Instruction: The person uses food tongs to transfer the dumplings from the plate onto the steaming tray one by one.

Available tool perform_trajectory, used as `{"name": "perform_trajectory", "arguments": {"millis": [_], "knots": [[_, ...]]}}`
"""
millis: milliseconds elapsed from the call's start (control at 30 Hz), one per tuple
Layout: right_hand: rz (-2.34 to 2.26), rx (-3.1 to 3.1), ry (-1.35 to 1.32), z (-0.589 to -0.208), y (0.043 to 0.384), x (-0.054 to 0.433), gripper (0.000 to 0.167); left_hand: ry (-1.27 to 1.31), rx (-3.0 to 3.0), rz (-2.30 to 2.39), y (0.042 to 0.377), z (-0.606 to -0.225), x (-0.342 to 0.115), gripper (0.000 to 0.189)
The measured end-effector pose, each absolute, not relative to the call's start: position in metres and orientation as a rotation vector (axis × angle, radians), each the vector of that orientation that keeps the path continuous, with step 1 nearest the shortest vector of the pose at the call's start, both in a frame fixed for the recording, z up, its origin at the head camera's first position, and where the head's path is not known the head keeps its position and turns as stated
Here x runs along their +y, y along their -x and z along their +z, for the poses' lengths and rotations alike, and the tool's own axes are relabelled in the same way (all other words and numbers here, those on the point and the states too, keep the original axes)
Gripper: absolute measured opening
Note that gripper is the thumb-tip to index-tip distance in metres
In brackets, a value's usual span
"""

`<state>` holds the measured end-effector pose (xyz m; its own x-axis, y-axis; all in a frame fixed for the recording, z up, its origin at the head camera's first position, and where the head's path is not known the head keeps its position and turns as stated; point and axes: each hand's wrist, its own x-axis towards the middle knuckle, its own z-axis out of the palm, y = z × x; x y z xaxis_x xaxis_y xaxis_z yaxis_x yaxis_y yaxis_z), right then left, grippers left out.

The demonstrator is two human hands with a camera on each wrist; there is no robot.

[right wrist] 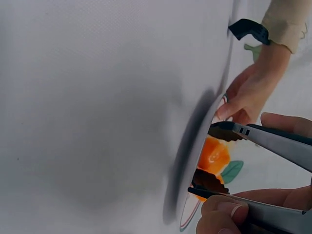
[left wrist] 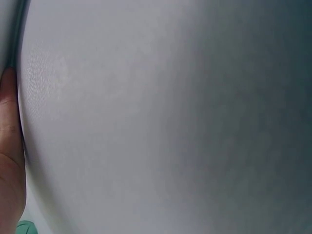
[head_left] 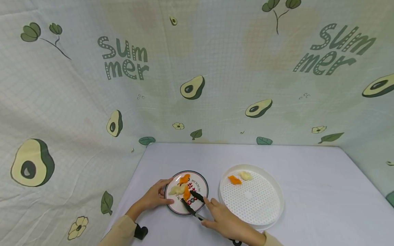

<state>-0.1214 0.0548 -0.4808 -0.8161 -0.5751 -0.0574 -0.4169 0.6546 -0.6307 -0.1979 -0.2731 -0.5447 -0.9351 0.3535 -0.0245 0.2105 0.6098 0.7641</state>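
Observation:
My left hand (head_left: 153, 197) grips the left rim of a small white plate (head_left: 200, 184) with a dark edge and printed lettering. On the plate lie two orange pieces (head_left: 185, 178) and some pale yellow pieces (head_left: 177, 189). With my right hand (head_left: 226, 218) I hold metal tongs (right wrist: 278, 146) with black tips. The tongs' tips are spread around the nearer orange piece (right wrist: 213, 157), low over the plate. The left wrist view shows mostly blurred white surface, with a finger (left wrist: 9, 126) along its left edge.
Right of the plate stands a round white tray (head_left: 250, 205) with a patterned base, bearing an orange piece (head_left: 234, 180) and a pale yellow piece (head_left: 245, 175). A white cloth covers the table (head_left: 317, 191). Behind it hangs a printed curtain (head_left: 221, 68).

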Motion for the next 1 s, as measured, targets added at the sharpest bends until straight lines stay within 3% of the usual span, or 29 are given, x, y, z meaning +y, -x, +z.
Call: {"name": "perform_trajectory", "arguments": {"millis": [1000], "knots": [[-0.91, 2.618, 0.883, -0.4788, 0.1233, 0.0603, 0.072, -0.456, 2.663, 1.246, 0.1993, -0.5481, -0.2727, 0.089]]}}
